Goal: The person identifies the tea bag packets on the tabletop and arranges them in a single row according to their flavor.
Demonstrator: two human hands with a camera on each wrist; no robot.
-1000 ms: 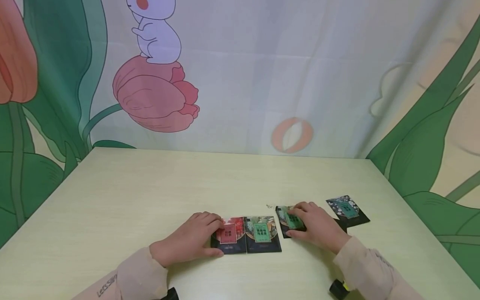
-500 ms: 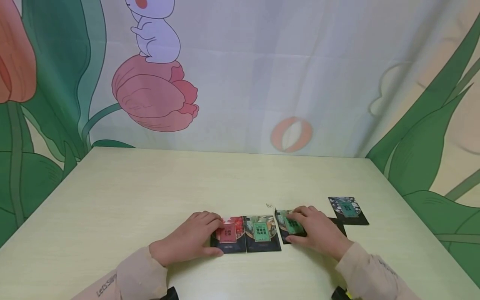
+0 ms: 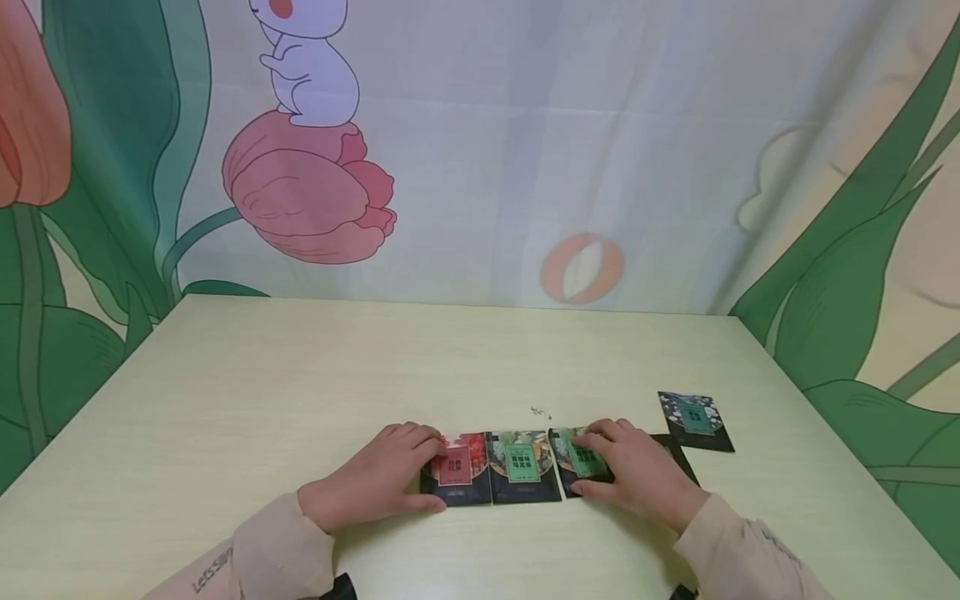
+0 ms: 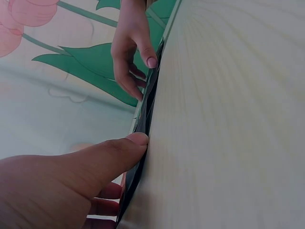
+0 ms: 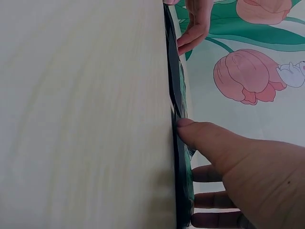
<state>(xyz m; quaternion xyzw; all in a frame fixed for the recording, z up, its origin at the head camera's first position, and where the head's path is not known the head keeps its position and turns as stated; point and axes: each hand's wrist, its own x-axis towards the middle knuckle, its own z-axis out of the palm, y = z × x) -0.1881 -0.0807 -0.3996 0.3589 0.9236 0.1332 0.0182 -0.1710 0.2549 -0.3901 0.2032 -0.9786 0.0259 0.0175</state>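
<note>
While left hand and right hand, thumbs and fingers apart, are flanking middle packet, we're likely aligning, next needing right packet straightened.

Left sleeve: "Lets S…", rest fuzzy. Red-label packet, middle green-label packet, second green-label packet, teal-label packet nearest right edge of table: Chinese characters, too tiny for me tbh.
</note>
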